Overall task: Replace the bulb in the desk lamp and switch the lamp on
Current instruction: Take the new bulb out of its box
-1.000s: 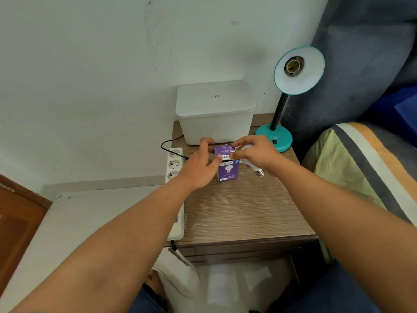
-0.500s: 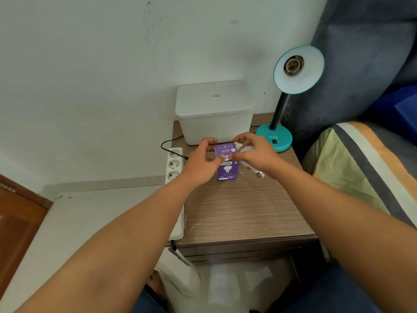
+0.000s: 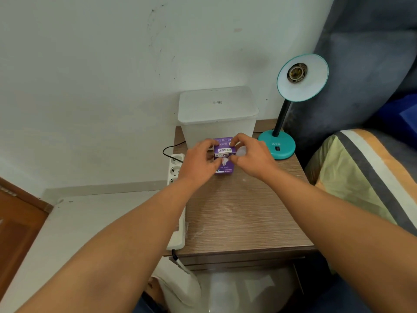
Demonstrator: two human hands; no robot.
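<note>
Hands both on purple bulb box (image 3: 223, 158): my left hand (image 3: 198, 162) pinches its side, right hand (image 3: 250, 158) picks at the top flap. Light thin cardboard, crushes easily, so I'd hold edges. Old bulb (image 3: 241, 152) under right fingers; beyond, lamp (image 3: 302, 77) socket empty

Purple bulb box (image 3: 223, 158) upright near bulbless teal lamp (image 3: 302, 77)
</note>
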